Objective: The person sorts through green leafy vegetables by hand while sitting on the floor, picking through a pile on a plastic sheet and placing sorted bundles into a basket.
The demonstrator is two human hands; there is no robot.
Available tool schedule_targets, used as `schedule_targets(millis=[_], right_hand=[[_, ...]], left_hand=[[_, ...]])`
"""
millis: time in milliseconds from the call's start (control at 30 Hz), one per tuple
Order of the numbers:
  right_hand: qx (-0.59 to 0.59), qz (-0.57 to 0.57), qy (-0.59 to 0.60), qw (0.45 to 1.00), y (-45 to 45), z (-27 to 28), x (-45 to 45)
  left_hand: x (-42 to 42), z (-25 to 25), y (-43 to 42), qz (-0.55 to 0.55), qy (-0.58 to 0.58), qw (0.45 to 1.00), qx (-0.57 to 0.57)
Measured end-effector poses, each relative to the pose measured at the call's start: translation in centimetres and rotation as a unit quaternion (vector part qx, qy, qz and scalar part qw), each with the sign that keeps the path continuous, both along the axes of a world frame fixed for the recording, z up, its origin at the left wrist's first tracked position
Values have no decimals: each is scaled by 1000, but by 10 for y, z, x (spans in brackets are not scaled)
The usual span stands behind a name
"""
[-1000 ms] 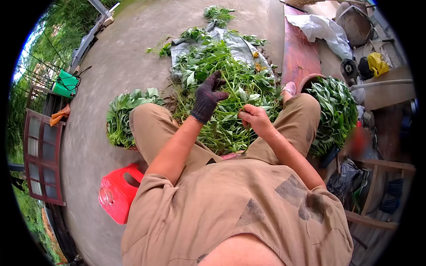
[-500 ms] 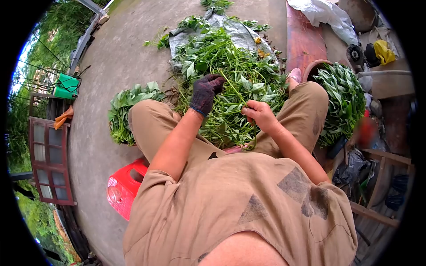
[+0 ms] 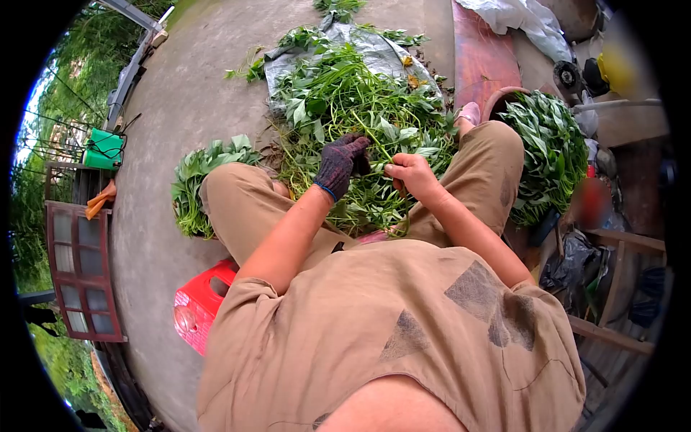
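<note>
Bent fingers of the gloved left hand (image 3: pixel 337 167) are held beside a green stem (image 3: pixel 379 147) above the leafy heap (image 3: pixel 327 90); whether it is pinched there cannot be told. Lower down, the stem is pinched by the bare right hand (image 3: pixel 419 177). Bruising is best avoided by a light hold, and snags by clearance from the heap.

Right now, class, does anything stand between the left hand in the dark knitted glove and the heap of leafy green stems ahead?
Nothing visible stands in the way. The gloved left hand is over the near part of the leafy heap; the bare right hand, pinching a long green stem, is beside it.
</note>
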State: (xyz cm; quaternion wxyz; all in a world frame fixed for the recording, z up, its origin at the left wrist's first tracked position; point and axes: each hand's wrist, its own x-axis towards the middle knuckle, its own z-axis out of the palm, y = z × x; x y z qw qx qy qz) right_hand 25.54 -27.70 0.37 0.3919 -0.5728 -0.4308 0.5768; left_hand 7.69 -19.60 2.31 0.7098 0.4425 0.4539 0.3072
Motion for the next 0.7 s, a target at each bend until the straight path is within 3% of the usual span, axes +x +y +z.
schedule_targets(millis=[67,100,133,167,300,333,367,433,500,533,567,633,700], right_hand=[[2,-9,3,1000,-2,-2,-1],[-2,-2,2,1000,-3,-1,-2],[-7,4,1,1000,-5,4,-1],[-11,10,0,1000,-6,6,-2],[-16,1,16,1000,-8,8,-11],[-5,-3,20,1000,-10,11,-11],[4,-7,23,1000,-12,13,-8],[-6,2,29,1000,-11,5,-1],[-17,9,64,998,-5,-1,0],[-21,17,69,997,-2,4,1],[-31,6,70,997,1,-4,3],[-36,-47,61,996,-2,-7,1],[-27,-29,-82,996,-17,-4,0]], left_hand=[[-1,5,-1,-12,75,997,-1],[-5,-3,3,-37,170,972,161],[-13,-18,12,-61,257,911,317],[-17,-29,16,-83,336,817,462],[-18,-64,31,80,432,841,316],[-36,-91,48,62,427,847,311],[-40,-91,50,82,314,933,156],[-20,-41,22,28,114,993,-23],[-1,-13,-9,-44,54,997,17],[7,0,-23,-59,77,995,24],[14,-18,-28,-52,-21,998,25],[14,-40,-26,21,-83,986,-140],[10,-19,-32,-25,-36,996,-82]])
